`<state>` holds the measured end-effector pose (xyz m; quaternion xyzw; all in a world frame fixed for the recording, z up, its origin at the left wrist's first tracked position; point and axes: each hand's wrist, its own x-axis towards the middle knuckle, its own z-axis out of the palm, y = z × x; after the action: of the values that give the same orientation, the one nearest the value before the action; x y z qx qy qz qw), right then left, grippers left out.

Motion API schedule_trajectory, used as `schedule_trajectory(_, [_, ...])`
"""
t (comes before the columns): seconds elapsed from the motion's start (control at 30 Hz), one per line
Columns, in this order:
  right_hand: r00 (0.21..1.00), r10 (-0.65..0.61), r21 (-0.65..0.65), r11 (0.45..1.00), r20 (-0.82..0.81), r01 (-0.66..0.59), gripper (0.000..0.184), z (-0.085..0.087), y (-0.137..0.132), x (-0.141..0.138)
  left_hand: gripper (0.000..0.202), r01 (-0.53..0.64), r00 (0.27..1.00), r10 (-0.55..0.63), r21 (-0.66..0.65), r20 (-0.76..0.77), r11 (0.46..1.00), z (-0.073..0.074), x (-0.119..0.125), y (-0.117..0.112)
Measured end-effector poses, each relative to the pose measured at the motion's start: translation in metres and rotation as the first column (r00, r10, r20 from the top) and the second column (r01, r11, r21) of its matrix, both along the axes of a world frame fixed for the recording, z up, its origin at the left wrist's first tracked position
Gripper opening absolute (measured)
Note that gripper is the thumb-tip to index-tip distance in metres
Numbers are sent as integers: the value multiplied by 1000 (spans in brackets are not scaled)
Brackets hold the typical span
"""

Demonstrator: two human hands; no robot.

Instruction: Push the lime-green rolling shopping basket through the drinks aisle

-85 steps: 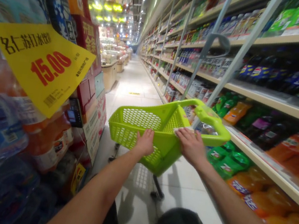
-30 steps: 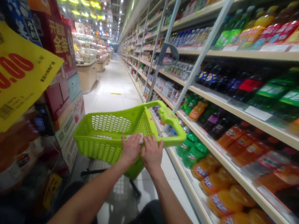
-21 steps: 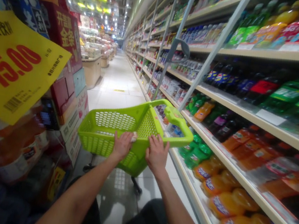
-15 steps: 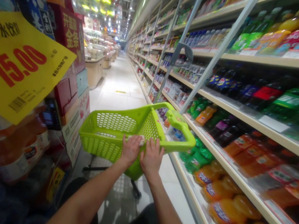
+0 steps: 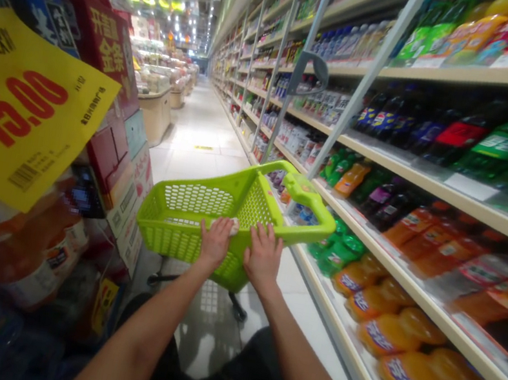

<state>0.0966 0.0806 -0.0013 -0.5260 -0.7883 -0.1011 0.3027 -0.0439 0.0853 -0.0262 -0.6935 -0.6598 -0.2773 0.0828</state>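
A bright green plastic shopping cart [image 5: 212, 202] stands sideways in front of me, its handle toward the shelves on the right. My left hand [image 5: 215, 242] is at the near rim of its basket, fingers bent around a crumpled white cloth or tissue [image 5: 232, 226] that shows beside them. To the right, near the handle end, my right hand [image 5: 263, 254] rests on the same side of the cart. Its fingers point up and are slightly spread, with nothing seen in them. The visible part of the basket's inside holds no goods.
Shelves of drink bottles [image 5: 424, 226] line the right side, with orange soda bottles [image 5: 418, 373] at the bottom. Close on the left hang a yellow price sign [image 5: 27, 111] and stacked boxes [image 5: 117, 153]. A pale tiled aisle [image 5: 202, 122] runs ahead past display stands [image 5: 152, 113].
My left hand has slid slightly left along the rim with the white wad, widening the gap between my hands. The price sign and aisle appear farther left in view.
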Motion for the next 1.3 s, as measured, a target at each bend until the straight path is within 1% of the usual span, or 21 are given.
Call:
schedule_trajectory(0.03, [1000, 1, -8, 1000, 7, -1, 49, 0, 0, 1, 44, -6, 1000, 6, -8, -6, 1000, -1, -5, 0])
schedule_trajectory(0.1, [1000, 0, -18, 1000, 10, 0, 49, 1, 0, 3, 44, -27, 999, 26, -25, -22, 999, -4, -23, -3])
schedule_trajectory(0.17, [1000, -7, -24, 1000, 4, 7, 49, 1, -1, 3, 44, -66, 998, 65, -39, -27, 997, -8, -43, -6])
schedule_trajectory(0.23, [1000, -25, -28, 999, -5, 25, 49, 4, -2, -1, 44, -106, 994, 104, -50, -23, 993, -11, -58, -9])
schedule_trajectory(0.3, [999, -33, -36, 999, 4, 33, 46, 8, -2, -7, 44, -135, 991, 134, -56, -18, 989, -12, -62, -11])
schedule_trajectory(0.43, [992, 68, -83, 995, 111, -59, 41, 15, 6, -17, 43, -148, 989, 146, -79, -24, 986, -9, -55, -10])
schedule_trajectory(0.53, [978, 112, -94, 991, 177, -96, 45, 15, 15, -13, 44, -131, 991, 127, -110, -45, 985, -7, -60, -10])
schedule_trajectory(0.67, [969, 137, -82, 989, 203, -122, 47, 12, 20, -2, 45, -187, 981, 179, -142, -71, 972, -8, -88, -16])
schedule_trajectory(0.83, [967, 152, -68, 988, 204, -141, 46, 12, 20, 4, 46, -309, 951, 300, -186, -73, 933, -9, -126, -27])
schedule_trajectory(0.93, [964, 167, -76, 985, 207, -154, 46, 12, 19, 3, 45, -335, 942, 328, -207, -67, 919, -7, -137, -28])
schedule_trajectory(1.13, [967, 160, -64, 987, 197, -150, 45, 14, 18, 4, 43, -294, 956, 285, -190, -77, 937, -3, -147, -20])
schedule_trajectory(1.2, [968, 159, -58, 987, 192, -150, 45, 15, 18, 5, 43, -325, 946, 319, -201, -63, 924, -4, -157, -20])
schedule_trajectory(1.3, [974, 130, -43, 991, 184, -124, 42, 13, 19, 7, 43, -413, 909, 414, -201, -38, 888, -11, -174, -21])
